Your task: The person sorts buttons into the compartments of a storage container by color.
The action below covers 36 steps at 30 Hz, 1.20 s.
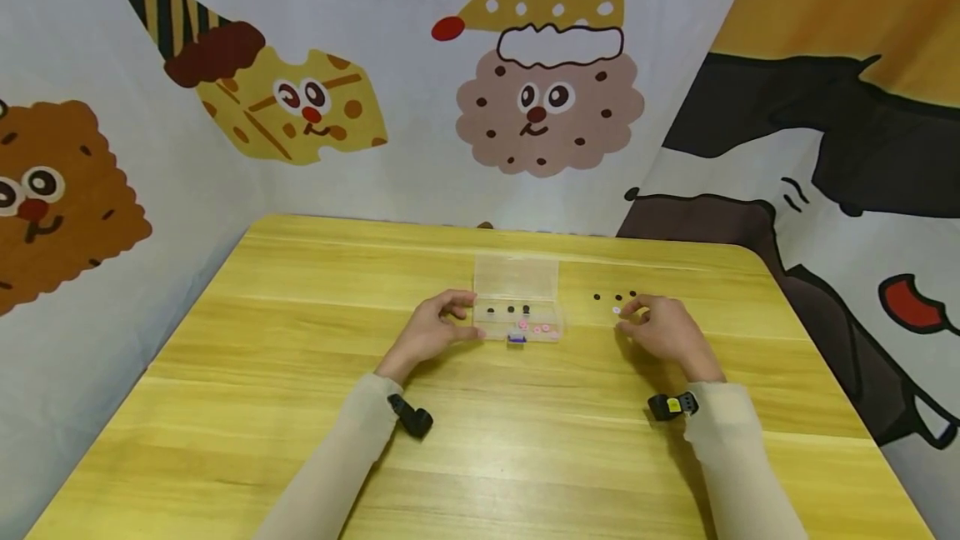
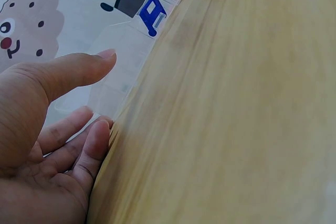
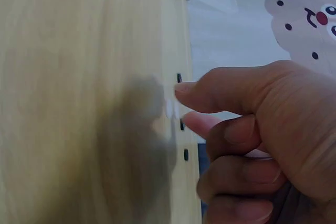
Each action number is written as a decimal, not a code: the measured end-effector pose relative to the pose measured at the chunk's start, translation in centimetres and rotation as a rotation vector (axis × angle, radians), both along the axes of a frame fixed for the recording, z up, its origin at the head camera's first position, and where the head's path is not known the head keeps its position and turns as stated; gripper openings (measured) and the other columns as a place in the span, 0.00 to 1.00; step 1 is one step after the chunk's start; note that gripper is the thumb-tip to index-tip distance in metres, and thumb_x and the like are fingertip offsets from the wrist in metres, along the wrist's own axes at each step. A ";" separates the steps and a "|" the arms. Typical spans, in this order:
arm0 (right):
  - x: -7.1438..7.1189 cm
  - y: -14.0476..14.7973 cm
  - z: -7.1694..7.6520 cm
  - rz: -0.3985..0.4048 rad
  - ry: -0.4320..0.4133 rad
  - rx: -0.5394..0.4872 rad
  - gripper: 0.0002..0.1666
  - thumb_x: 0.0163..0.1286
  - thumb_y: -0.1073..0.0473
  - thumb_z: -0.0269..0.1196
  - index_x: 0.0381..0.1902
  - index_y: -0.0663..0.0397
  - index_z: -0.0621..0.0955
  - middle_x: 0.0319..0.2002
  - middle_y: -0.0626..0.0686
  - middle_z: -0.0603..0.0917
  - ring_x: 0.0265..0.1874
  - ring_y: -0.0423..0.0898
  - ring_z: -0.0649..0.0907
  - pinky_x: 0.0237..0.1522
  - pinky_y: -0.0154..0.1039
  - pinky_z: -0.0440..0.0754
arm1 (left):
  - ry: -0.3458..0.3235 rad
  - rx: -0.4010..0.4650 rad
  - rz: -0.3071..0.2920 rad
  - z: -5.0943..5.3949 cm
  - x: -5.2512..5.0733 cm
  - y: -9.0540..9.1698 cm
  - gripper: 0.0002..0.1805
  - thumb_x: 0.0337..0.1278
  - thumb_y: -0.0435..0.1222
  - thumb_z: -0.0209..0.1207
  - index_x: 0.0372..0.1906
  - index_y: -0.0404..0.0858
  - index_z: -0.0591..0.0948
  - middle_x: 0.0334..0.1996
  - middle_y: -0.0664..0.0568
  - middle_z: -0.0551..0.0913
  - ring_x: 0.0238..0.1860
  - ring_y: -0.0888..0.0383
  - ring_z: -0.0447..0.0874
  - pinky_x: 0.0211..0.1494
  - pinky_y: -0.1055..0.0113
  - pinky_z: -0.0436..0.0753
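Note:
A clear plastic box (image 1: 517,319) lies on the table with its lid (image 1: 516,277) raised at the back. Three black pieces (image 1: 511,309) and several pink pieces (image 1: 546,328) are inside. The left hand (image 1: 427,330) is at the box's left end, fingers and thumb spread around its corners; in the left wrist view the thumb is extended beside the clear box (image 2: 118,59). Right of the box, the right hand (image 1: 667,332) hovers by a pale piece (image 1: 617,309), thumb and index finger apart with nothing visible between them, other fingers bent. Black pieces (image 3: 186,155) lie near its fingertips.
The wooden table (image 1: 480,448) reaches back to a wall hanging (image 1: 405,182) with cartoon food figures. A blue clasp (image 1: 517,339) is on the box's front edge. Dark wrist devices (image 1: 672,406) are worn at both sleeve cuffs.

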State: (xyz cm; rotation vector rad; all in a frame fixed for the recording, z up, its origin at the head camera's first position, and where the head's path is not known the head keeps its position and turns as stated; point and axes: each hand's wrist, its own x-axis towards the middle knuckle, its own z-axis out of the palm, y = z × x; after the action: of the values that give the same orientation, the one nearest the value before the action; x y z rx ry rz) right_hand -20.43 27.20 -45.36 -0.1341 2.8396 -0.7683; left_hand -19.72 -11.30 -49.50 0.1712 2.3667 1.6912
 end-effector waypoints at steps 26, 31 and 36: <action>-0.1 0.3 -0.3 0.004 0.074 0.040 0.10 0.72 0.53 0.66 0.43 0.51 0.88 0.25 0.50 0.83 0.22 0.44 0.75 0.26 0.39 0.71 | 0.013 -0.019 -0.018 0.1 -0.5 -0.1 0.35 0.52 0.44 0.76 0.67 0.48 0.78 0.61 0.55 0.81 0.57 0.52 0.76 0.60 0.54 0.75; 0.0 0.0 -0.6 0.016 0.088 0.077 0.10 0.71 0.54 0.65 0.42 0.53 0.87 0.20 0.48 0.79 0.18 0.43 0.72 0.24 0.37 0.69 | 0.008 -0.021 -0.012 0.0 -0.2 -0.1 0.34 0.52 0.42 0.77 0.66 0.48 0.79 0.59 0.56 0.82 0.56 0.53 0.76 0.59 0.55 0.75; -0.1 -0.4 -0.8 0.033 0.118 0.122 0.09 0.71 0.55 0.65 0.39 0.54 0.88 0.21 0.49 0.81 0.18 0.43 0.73 0.24 0.38 0.70 | 0.014 -0.023 -0.016 -0.1 -0.1 -0.1 0.35 0.52 0.43 0.77 0.67 0.47 0.78 0.61 0.55 0.81 0.57 0.53 0.76 0.59 0.56 0.75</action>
State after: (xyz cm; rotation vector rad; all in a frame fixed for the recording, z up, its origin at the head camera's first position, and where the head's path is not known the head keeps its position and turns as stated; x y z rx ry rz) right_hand -20.56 26.77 -46.12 -0.2144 2.9779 -0.5979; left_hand -19.83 -11.37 -49.56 0.1975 2.3872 1.6606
